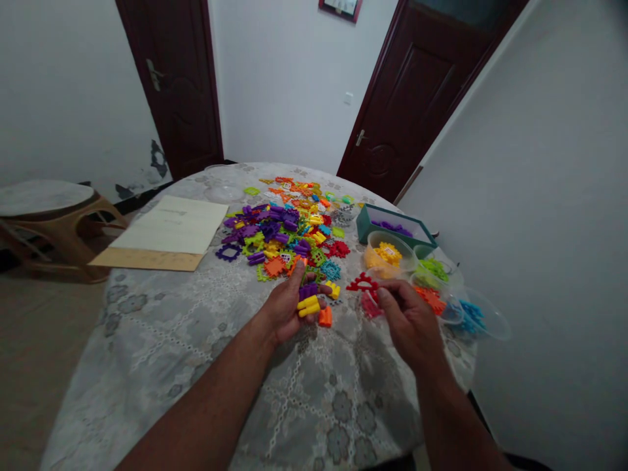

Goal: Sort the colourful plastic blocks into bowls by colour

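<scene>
In my left hand point(289, 304), palm up with the fingers curled, lie several small plastic building pieces, among them a yellow piece point(309, 305) and a purple piece point(307, 291). An orange piece point(325, 317) and another yellow piece point(333, 290) are at its fingertips; whether the hand touches them I cannot tell. My right hand point(405, 314) pinches a red toothed building piece point(362, 282) between thumb and fingers, beside the clear tubs. Just below it is a paler red piece point(371, 305), partly hidden by the hand. Beyond my left hand spreads a heap of mixed toothed pieces point(275, 229).
A green box point(364, 224) holds purple pieces. Nearby, clear tubs hold yellow pieces point(387, 253), green pieces point(432, 268), orange pieces point(430, 299) and blue pieces point(471, 316). Paper sheets point(169, 226) lie left on the patterned tablecloth point(161, 353). A stool point(53, 222) stands left.
</scene>
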A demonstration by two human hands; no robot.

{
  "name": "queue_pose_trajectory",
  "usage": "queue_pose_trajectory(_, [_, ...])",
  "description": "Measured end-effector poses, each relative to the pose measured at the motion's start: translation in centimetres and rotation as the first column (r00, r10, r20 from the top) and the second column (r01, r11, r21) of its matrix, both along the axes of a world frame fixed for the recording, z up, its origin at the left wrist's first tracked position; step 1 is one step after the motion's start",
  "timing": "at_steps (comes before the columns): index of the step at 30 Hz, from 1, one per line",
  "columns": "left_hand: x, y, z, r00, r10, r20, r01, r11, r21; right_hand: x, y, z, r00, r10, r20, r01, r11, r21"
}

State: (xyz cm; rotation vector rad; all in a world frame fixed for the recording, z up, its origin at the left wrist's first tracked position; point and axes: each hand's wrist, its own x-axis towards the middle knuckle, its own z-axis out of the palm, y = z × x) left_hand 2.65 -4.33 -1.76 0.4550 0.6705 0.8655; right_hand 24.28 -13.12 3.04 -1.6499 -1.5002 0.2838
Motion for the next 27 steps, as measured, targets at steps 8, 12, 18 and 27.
queue_pose_trajectory(8, [-0.3, -0.3, 0.7, 0.991, -0.129, 0.034, 0.128, 0.991, 0.023, 6.7, 0.9, -1.6, 0.867, -0.173, 0.467, 0.087, 0.976, 0.202])
queue_pose_trajectory(12, [-0.3, -0.5, 0.7, 0.978, -0.207, 0.02, 0.206, 0.978, 0.043, 3.6, 1.0, -1.9, 0.914, -0.033, 0.405, -0.065, 0.972, 0.227])
queue_pose_trajectory(18, [-0.3, -1.0, 1.0, 0.954, -0.282, -0.105, 0.293, 0.949, 0.114, -2.7, 1.0, -1.3, 0.889, 0.392, 0.236, -0.43, 0.892, 0.14])
queue_pose_trajectory(27, [-0.1, -0.9, 1.3, 0.952, -0.262, -0.158, 0.275, 0.959, 0.072, -2.1, 1.1, -1.9, 0.958, 0.263, 0.117, -0.282, 0.938, 0.2])
